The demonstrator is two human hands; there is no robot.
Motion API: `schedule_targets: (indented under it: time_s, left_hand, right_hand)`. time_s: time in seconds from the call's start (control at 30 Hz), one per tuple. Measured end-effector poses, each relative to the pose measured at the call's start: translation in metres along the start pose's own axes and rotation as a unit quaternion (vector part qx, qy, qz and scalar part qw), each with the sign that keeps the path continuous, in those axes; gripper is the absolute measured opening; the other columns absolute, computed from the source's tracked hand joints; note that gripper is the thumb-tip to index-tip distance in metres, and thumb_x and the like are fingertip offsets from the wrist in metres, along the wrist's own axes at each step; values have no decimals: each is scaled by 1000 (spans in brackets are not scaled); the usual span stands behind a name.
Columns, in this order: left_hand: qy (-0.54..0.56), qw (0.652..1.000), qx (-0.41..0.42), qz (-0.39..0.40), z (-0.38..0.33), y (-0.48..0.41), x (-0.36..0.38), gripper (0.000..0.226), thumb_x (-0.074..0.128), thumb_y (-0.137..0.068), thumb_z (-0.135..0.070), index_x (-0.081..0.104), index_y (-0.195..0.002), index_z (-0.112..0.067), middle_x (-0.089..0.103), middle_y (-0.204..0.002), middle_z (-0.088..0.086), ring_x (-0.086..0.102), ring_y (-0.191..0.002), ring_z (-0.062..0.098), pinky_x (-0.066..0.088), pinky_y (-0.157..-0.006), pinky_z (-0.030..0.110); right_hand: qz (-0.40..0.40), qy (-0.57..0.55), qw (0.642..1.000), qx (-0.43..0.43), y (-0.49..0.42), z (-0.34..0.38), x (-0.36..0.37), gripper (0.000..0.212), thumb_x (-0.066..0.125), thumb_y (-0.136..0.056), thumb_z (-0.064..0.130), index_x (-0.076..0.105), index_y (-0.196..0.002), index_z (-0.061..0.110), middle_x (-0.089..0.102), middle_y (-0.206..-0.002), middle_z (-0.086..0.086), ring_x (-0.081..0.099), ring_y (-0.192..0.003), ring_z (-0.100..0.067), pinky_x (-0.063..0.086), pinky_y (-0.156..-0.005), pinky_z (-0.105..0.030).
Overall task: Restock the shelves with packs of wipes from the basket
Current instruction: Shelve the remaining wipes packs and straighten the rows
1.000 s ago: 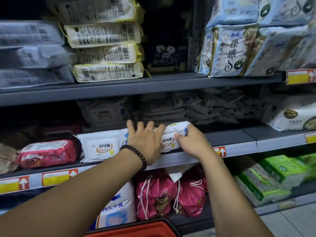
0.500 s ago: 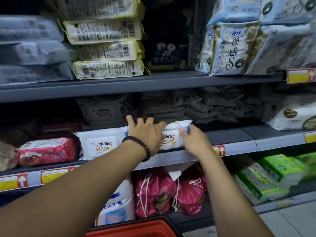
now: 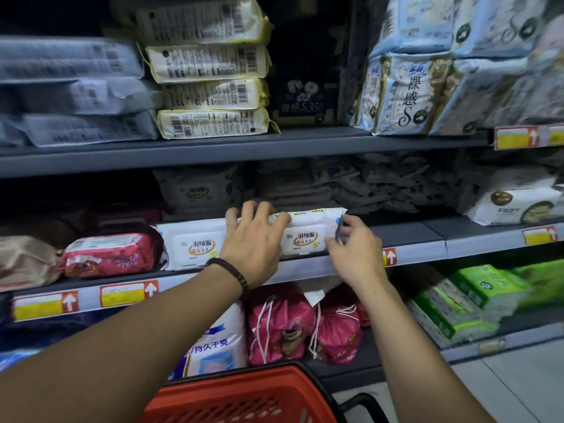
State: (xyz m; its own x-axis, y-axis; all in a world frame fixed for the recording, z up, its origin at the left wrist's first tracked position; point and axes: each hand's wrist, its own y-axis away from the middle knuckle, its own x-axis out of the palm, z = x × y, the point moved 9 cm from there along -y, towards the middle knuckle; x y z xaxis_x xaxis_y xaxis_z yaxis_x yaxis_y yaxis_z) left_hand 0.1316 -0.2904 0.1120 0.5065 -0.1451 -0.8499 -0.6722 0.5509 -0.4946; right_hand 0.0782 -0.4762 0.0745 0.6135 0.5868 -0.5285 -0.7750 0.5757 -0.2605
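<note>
Pack of wipes (image 3: 305,236): lies at the front edge of the middle shelf (image 3: 418,244), touching a matching pack (image 3: 195,245) on that shelf.
Left hand (image 3: 256,242): fingers spread wide and flat over the pack's top.
Right hand (image 3: 354,251): fingers pinch the pack's crimped end.
Basket (image 3: 244,395): red rim below the shelf; its contents are hidden.
Progress: this pack looks nearly placed and needs only squaring up; I cannot tell how many remain.
Change: a second ago the right hand lay against the pack's end; now it pinches it. The left hand and pack have barely shifted.
</note>
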Motion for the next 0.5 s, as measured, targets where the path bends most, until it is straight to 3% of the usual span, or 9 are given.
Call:
schedule_targets:
  time_s: [0.1, 0.17, 0.23, 0.37, 0.43, 0.5]
  left_hand:
    - [5, 999, 45, 14, 4, 39, -13, 52, 72, -78, -34, 58, -128, -29, 54, -138, 6, 49, -122, 37, 39, -93, 51]
    - [18, 996, 82, 42, 8, 73, -19, 44, 66, -81, -41, 63, -123, -30, 59, -134, 4, 53, -121, 35, 42, -93, 50]
    - [27, 986, 109, 119, 15, 114, -11, 36, 54, -86, -49, 65, -117, -34, 64, -121, -2, 58, -114, 30, 44, -93, 47]
    - [47, 943, 92, 317, 48, 203, 31, 35, 52, -91, -51, 63, -119, -33, 68, -116, -3, 67, -111, 26, 53, -92, 41]
    - [78, 917, 57, 388, 65, 239, 50, 35, 54, -93, -54, 63, -118, -31, 70, -119, -2, 68, -112, 23, 55, -89, 36]
    - [95, 888, 45, 448, 74, 270, 69, 35, 56, -95, -57, 64, -117, -31, 72, -119, -2, 68, -111, 23, 54, -87, 34]
  right_hand:
    - [-27, 15, 999, -11, 26, 6, -2, 40, 72, -93, 23, 62, -131, 17, 75, -119, -6, 68, -114, -30, 53, -96, -37]
    - [19, 38, 999, -30, 46, 15, 18, 26, 71, -92, 25, 67, -118, 21, 76, -102, -2, 69, -102, -27, 56, -90, -36]
    - [92, 77, 992, -45, 72, 22, 49, 6, 72, -89, 29, 72, -93, 24, 76, -84, 4, 72, -92, -25, 58, -83, -35]
    - [174, 84, 980, -36, 117, 21, 107, 25, 76, -88, 33, 65, -68, 23, 77, -79, -2, 73, -86, -25, 53, -77, -32]
    - [261, 123, 957, -38, 137, 18, 142, 29, 75, -91, 34, 64, -67, 21, 79, -87, -5, 73, -90, -25, 52, -77, -31]
    - [399, 190, 896, -40, 168, 5, 185, 29, 74, -92, 39, 72, -79, 13, 79, -91, -8, 74, -88, -26, 55, -76, -32]
